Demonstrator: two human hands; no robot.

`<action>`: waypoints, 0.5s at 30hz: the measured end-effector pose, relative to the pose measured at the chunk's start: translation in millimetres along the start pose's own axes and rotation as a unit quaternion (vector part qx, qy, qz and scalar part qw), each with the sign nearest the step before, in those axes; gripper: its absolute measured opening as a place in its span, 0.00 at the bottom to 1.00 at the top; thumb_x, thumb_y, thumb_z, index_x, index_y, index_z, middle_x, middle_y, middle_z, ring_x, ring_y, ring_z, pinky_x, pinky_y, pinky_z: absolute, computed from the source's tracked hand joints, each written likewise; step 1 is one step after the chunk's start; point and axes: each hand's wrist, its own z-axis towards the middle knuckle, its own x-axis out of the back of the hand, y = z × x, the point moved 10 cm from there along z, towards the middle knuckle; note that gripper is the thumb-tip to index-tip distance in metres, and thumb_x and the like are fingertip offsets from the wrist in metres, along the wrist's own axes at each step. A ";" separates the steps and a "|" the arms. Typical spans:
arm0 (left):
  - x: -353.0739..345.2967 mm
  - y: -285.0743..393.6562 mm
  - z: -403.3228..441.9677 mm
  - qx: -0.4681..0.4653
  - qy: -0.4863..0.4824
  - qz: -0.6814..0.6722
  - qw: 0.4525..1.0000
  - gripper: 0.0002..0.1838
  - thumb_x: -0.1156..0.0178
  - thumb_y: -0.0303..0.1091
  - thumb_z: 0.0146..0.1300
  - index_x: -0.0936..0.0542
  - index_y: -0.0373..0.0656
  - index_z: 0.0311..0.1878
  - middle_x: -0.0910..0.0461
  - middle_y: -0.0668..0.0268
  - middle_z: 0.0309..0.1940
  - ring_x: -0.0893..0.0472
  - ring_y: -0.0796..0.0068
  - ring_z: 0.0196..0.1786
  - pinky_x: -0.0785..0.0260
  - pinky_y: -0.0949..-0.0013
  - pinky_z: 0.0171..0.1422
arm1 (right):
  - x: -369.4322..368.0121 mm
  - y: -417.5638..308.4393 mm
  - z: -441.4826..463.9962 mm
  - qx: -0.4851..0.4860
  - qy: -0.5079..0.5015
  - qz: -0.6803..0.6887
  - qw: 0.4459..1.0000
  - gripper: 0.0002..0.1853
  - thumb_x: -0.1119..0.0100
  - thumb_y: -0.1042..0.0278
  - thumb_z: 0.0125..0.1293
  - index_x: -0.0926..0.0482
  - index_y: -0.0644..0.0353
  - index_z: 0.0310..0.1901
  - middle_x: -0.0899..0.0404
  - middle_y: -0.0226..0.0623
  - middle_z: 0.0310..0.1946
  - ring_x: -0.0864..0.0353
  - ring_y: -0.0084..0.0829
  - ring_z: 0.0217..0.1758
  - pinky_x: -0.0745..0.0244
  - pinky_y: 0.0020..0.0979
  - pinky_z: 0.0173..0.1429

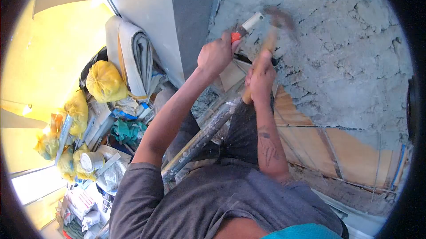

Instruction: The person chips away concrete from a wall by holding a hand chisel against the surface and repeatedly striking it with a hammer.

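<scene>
while my left hand [216,57] sits above the centre of the frame with its fingers wrapped round a red-and-white handled tool [251,22], my right hand [262,79] lies lower and a little further right, fingers curled tight about the wooden shaft of a hammer [269,40]. the relation that matters is between the tool's pale end and the hammer's head: the pale end pokes out past my left fingers toward the upper right, and the head lies just beside it, on its right, near the top of the frame. both long axes run from lower left to upper right, the hammer's steeper and the tool's flatter, so they lean toward each other. my right hand is the one nearer the hammer's head. that head is blurred, and the far end of the tool is hidden by my left hand, so i can't fairly say how much depth parts the two or whether they touch. beyond them the rough grey surface [341,61] fills the upper right, with tan panels [355,150] below it, and a grimy pole [204,132] slants up from the lower left toward my right hand.
</scene>
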 end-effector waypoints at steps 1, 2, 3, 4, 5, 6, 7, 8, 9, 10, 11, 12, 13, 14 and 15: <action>-0.5 -0.8 0.0 0.000 0.001 -0.001 1.000 0.24 0.56 0.56 0.73 0.33 0.40 0.47 0.18 0.46 0.27 0.18 0.40 0.32 0.26 0.43 0.34 | 6.1 -2.0 -0.1 -0.046 0.004 -0.012 0.999 0.33 0.58 0.29 0.69 0.33 0.55 0.25 0.36 0.25 0.15 0.36 0.18 0.15 0.41 0.24 0.18; -2.7 -4.5 2.1 0.010 -0.005 0.000 1.000 0.24 0.57 0.56 0.74 0.33 0.40 0.47 0.18 0.46 0.26 0.18 0.40 0.31 0.26 0.43 0.34 | 14.8 -15.4 1.0 -0.044 0.003 -0.012 0.999 0.33 0.58 0.29 0.69 0.33 0.55 0.25 0.36 0.25 0.15 0.36 0.18 0.15 0.41 0.24 0.18; -5.4 -7.3 3.8 0.021 -0.010 -0.002 1.000 0.24 0.57 0.56 0.74 0.33 0.40 0.47 0.18 0.46 0.26 0.18 0.40 0.31 0.26 0.43 0.34 | 28.1 -31.4 0.8 -0.027 0.004 -0.010 1.000 0.33 0.58 0.28 0.69 0.33 0.54 0.25 0.35 0.24 0.15 0.36 0.17 0.15 0.40 0.24 0.18; -6.4 -6.5 3.4 0.022 -0.010 -0.004 1.000 0.24 0.57 0.56 0.74 0.33 0.40 0.47 0.18 0.46 0.26 0.18 0.40 0.31 0.26 0.43 0.34 | 39.7 -44.9 -3.0 -0.012 0.007 -0.009 1.000 0.33 0.59 0.28 0.69 0.33 0.54 0.26 0.35 0.24 0.15 0.36 0.17 0.16 0.40 0.24 0.17; -6.8 -5.1 2.0 0.025 -0.011 -0.006 1.000 0.24 0.58 0.56 0.74 0.33 0.40 0.47 0.18 0.46 0.25 0.18 0.40 0.31 0.26 0.43 0.33 | 52.8 -66.0 -11.2 0.029 0.027 0.041 0.998 0.33 0.59 0.28 0.69 0.33 0.54 0.26 0.36 0.24 0.15 0.34 0.18 0.17 0.39 0.23 0.18; -6.3 -4.6 2.1 0.029 -0.010 -0.006 1.000 0.25 0.58 0.56 0.74 0.33 0.39 0.46 0.18 0.46 0.25 0.18 0.40 0.30 0.26 0.44 0.33 | 62.0 -81.6 -16.9 0.071 0.046 0.090 0.992 0.33 0.59 0.27 0.69 0.33 0.53 0.26 0.36 0.23 0.14 0.33 0.19 0.17 0.38 0.23 0.19; -8.2 -3.8 1.0 0.033 -0.012 -0.008 0.999 0.25 0.58 0.56 0.74 0.33 0.39 0.46 0.18 0.46 0.25 0.18 0.40 0.30 0.26 0.44 0.33 | 62.9 -78.9 -18.0 0.068 0.044 0.087 0.993 0.33 0.59 0.27 0.69 0.33 0.53 0.26 0.36 0.23 0.14 0.33 0.19 0.17 0.38 0.23 0.19; -8.1 -1.8 0.2 0.033 -0.007 -0.013 0.999 0.25 0.58 0.56 0.74 0.33 0.39 0.46 0.19 0.46 0.25 0.18 0.41 0.30 0.26 0.44 0.33 | 64.6 -97.0 -23.6 0.177 0.027 0.149 0.972 0.33 0.58 0.27 0.68 0.32 0.54 0.27 0.36 0.24 0.15 0.33 0.21 0.18 0.38 0.24 0.20; -5.1 0.4 0.5 0.032 0.000 -0.017 0.999 0.24 0.57 0.56 0.74 0.33 0.39 0.45 0.19 0.46 0.25 0.18 0.41 0.29 0.26 0.44 0.33 | 67.8 -113.9 -32.8 0.286 0.011 0.210 0.935 0.33 0.56 0.27 0.68 0.31 0.55 0.29 0.36 0.26 0.15 0.33 0.24 0.18 0.38 0.26 0.21; -1.7 3.5 -0.8 0.032 0.001 -0.018 0.999 0.24 0.57 0.56 0.74 0.33 0.39 0.45 0.19 0.46 0.25 0.18 0.41 0.29 0.26 0.44 0.33 | 71.6 -93.0 -26.5 0.287 0.011 0.210 0.935 0.33 0.56 0.27 0.68 0.31 0.55 0.29 0.36 0.26 0.15 0.33 0.24 0.18 0.38 0.26 0.21; 0.2 5.9 -2.4 0.039 -0.011 -0.020 0.999 0.25 0.56 0.55 0.73 0.32 0.38 0.46 0.18 0.46 0.26 0.17 0.42 0.31 0.25 0.45 0.34 | 65.8 -65.8 -19.1 0.325 0.024 -0.043 0.944 0.32 0.55 0.30 0.69 0.31 0.56 0.27 0.35 0.27 0.15 0.32 0.25 0.18 0.37 0.26 0.22; 1.1 6.2 -3.0 0.047 -0.021 -0.022 0.998 0.25 0.56 0.55 0.73 0.31 0.37 0.46 0.18 0.47 0.27 0.17 0.43 0.32 0.25 0.46 0.36 | 52.7 -64.6 -15.5 0.335 0.026 -0.170 0.927 0.31 0.55 0.31 0.69 0.30 0.56 0.26 0.34 0.27 0.15 0.32 0.26 0.18 0.37 0.26 0.22; 0.1 5.2 -1.7 0.050 -0.018 -0.022 0.998 0.25 0.56 0.55 0.73 0.31 0.37 0.46 0.18 0.47 0.27 0.17 0.43 0.32 0.25 0.46 0.36 | 39.5 -63.7 -13.0 0.348 0.031 -0.291 0.891 0.31 0.54 0.32 0.70 0.30 0.56 0.25 0.34 0.27 0.16 0.32 0.26 0.18 0.37 0.27 0.23; -5.4 3.5 -1.9 0.057 -0.017 -0.019 0.998 0.25 0.55 0.55 0.73 0.31 0.37 0.46 0.18 0.47 0.27 0.17 0.43 0.32 0.25 0.46 0.36 | 34.6 -50.6 -4.6 0.286 0.017 -0.319 0.903 0.31 0.54 0.34 0.71 0.30 0.56 0.24 0.33 0.27 0.16 0.32 0.26 0.18 0.38 0.26 0.22; -8.9 3.7 -2.7 0.061 -0.019 -0.015 0.998 0.25 0.55 0.54 0.73 0.31 0.36 0.46 0.18 0.47 0.27 0.17 0.43 0.32 0.25 0.46 0.36 | 31.9 -46.5 -2.7 0.221 0.008 -0.347 0.912 0.30 0.53 0.37 0.72 0.30 0.56 0.22 0.33 0.27 0.16 0.32 0.25 0.18 0.39 0.26 0.22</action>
